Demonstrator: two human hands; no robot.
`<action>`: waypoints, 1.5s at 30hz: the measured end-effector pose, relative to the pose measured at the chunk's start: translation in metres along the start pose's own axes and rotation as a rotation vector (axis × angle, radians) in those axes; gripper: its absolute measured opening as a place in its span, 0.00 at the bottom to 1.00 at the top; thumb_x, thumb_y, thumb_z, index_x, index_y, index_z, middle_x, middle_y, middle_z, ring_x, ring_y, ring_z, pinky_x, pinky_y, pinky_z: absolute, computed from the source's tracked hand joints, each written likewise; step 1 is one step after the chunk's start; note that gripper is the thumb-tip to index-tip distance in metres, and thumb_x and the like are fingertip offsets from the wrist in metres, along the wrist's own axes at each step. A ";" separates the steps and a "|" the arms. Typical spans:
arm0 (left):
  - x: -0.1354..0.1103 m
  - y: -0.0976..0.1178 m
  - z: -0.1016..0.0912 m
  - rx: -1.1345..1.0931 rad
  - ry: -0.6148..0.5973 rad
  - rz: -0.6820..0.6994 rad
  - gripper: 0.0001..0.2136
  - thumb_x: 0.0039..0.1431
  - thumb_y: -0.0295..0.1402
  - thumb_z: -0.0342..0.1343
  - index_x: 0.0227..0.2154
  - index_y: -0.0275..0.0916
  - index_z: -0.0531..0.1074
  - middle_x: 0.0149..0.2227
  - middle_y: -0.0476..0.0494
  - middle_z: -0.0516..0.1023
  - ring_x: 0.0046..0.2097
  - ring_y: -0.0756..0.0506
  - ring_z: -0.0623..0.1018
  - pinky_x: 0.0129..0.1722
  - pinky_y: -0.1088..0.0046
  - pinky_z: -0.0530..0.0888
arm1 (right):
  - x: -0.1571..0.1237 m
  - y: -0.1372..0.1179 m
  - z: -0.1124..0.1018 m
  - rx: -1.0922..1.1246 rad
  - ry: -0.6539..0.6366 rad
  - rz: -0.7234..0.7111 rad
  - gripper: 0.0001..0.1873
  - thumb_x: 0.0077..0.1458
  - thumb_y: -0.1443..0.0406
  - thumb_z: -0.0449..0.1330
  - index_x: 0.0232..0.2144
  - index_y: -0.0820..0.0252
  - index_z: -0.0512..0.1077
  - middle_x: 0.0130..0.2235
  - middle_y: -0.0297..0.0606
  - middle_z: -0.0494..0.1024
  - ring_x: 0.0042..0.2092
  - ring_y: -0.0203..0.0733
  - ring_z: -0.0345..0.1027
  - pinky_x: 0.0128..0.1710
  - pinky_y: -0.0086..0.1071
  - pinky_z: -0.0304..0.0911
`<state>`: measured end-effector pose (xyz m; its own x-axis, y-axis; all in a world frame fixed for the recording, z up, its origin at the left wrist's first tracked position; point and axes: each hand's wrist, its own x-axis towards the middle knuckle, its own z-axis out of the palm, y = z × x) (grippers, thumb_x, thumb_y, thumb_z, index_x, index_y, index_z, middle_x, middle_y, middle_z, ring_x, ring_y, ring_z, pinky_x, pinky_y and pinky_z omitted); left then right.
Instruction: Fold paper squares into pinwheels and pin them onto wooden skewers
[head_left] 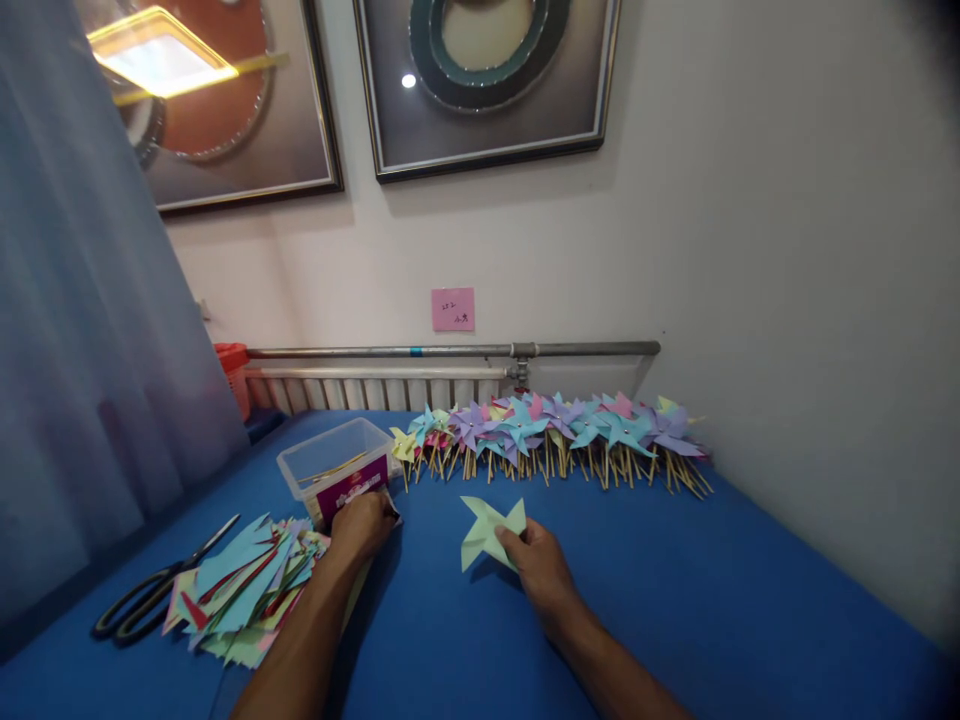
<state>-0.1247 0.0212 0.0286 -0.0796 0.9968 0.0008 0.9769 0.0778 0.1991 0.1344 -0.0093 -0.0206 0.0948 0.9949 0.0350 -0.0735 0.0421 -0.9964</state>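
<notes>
A pale green paper pinwheel point(481, 530), its blades folded in, is pinched between the thumb and fingers of my right hand point(538, 565). No stick shows on it. My left hand point(365, 522) reaches down in front of a clear plastic box point(300, 458) with a purple label, its fingers curled at a small dark-edged packet or container. Whatever those fingers grip is hidden by the hand. A few thin wooden sticks point(337, 468) lie inside the box. Left of my forearm is a pile of cut coloured paper pieces point(247, 585).
Finished pinwheels on sticks point(525, 430) lie in a long row at the table's back. Black-handled scissors point(142, 600) rest at the left, near a blue curtain point(67, 300). A radiator point(360, 390) and pipe point(600, 349) run behind the blue table point(675, 600).
</notes>
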 end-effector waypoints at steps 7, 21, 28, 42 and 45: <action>0.000 0.002 0.003 0.110 -0.007 -0.024 0.14 0.59 0.30 0.49 0.38 0.35 0.79 0.44 0.26 0.81 0.47 0.33 0.80 0.43 0.62 0.72 | -0.004 -0.002 0.001 -0.009 -0.019 -0.005 0.17 0.46 0.54 0.63 0.34 0.60 0.77 0.30 0.39 0.82 0.32 0.46 0.74 0.30 0.33 0.65; -0.004 0.011 -0.005 0.060 0.174 0.041 0.10 0.61 0.30 0.46 0.37 0.37 0.73 0.39 0.35 0.80 0.41 0.40 0.79 0.38 0.68 0.69 | -0.005 -0.010 -0.006 -0.072 0.035 -0.001 0.19 0.45 0.53 0.64 0.33 0.62 0.78 0.29 0.39 0.82 0.31 0.46 0.74 0.29 0.31 0.64; -0.023 0.047 0.025 0.158 -0.021 0.447 0.11 0.61 0.31 0.47 0.37 0.36 0.74 0.39 0.34 0.80 0.40 0.39 0.79 0.39 0.67 0.69 | -0.001 -0.008 -0.008 -0.098 0.077 -0.006 0.19 0.46 0.54 0.61 0.35 0.62 0.78 0.30 0.40 0.82 0.32 0.48 0.75 0.30 0.33 0.66; -0.010 0.030 0.021 -0.321 -0.178 0.448 0.10 0.55 0.26 0.51 0.34 0.37 0.78 0.33 0.48 0.80 0.35 0.48 0.76 0.36 0.76 0.67 | 0.003 -0.003 -0.007 -0.148 0.085 -0.023 0.17 0.47 0.55 0.60 0.33 0.62 0.78 0.29 0.40 0.82 0.30 0.45 0.73 0.28 0.31 0.65; -0.011 0.030 0.022 -0.340 -0.188 0.514 0.10 0.53 0.25 0.51 0.32 0.37 0.78 0.34 0.48 0.81 0.36 0.48 0.77 0.37 0.76 0.68 | 0.004 -0.001 -0.008 -0.157 0.091 -0.032 0.17 0.46 0.55 0.61 0.32 0.62 0.78 0.29 0.40 0.82 0.31 0.46 0.74 0.29 0.32 0.66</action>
<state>-0.0900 0.0127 0.0135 0.4487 0.8936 0.0129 0.7612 -0.3896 0.5185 0.1430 -0.0060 -0.0198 0.1843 0.9806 0.0664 0.0863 0.0511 -0.9950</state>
